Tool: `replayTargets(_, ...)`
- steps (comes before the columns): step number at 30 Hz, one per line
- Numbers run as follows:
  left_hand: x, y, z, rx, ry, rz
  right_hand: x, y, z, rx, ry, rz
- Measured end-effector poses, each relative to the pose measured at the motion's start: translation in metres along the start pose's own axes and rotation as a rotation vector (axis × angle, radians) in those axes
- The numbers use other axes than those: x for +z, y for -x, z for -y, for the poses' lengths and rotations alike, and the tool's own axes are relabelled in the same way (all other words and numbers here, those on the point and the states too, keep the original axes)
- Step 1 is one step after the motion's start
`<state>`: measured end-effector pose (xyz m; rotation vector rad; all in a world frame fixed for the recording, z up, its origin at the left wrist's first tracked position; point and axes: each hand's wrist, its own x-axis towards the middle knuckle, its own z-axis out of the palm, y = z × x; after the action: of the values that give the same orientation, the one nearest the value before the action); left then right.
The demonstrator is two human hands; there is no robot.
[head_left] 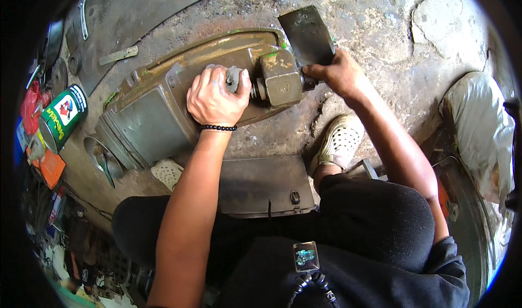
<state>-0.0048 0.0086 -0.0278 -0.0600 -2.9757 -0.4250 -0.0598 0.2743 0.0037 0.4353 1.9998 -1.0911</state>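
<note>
A large olive-brown cast metal machine part (pixel 144 127) lies on the floor in front of me, with worn paint and a blocky end (pixel 281 79) on its right. My left hand (pixel 215 97) rests on its middle, fingers curled round a grey crumpled piece (pixel 234 78), perhaps cloth or abrasive paper. A short threaded shaft (pixel 260 89) sits beside that hand's thumb. At the block's right end, my right hand (pixel 341 75) grips the lower edge of a dark flat rectangular plate (pixel 307 35). Its thumb reaches toward the block; some of its fingers are hidden.
To the left are a green can (pixel 63 117), a metal funnel-like bowl (pixel 103 158) and a red plastic bag (pixel 31 108). A wrench (pixel 83 17) and a flat metal strip (pixel 118 56) lie at upper left. Before my knees is a dark metal box (pixel 263 180); pale cloth (pixel 478 128) hangs at right.
</note>
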Motion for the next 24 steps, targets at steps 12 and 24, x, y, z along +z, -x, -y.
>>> replayTargets(12,0.0,0.002,0.0,-0.021,0.003,0.009,0.013,-0.006,-0.02,-0.076,-0.099,-0.049)
replayTargets(24,0.001,0.001,0.0,-0.01,0.008,-0.002,0.012,-0.004,-0.024,-0.119,-0.085,-0.098)
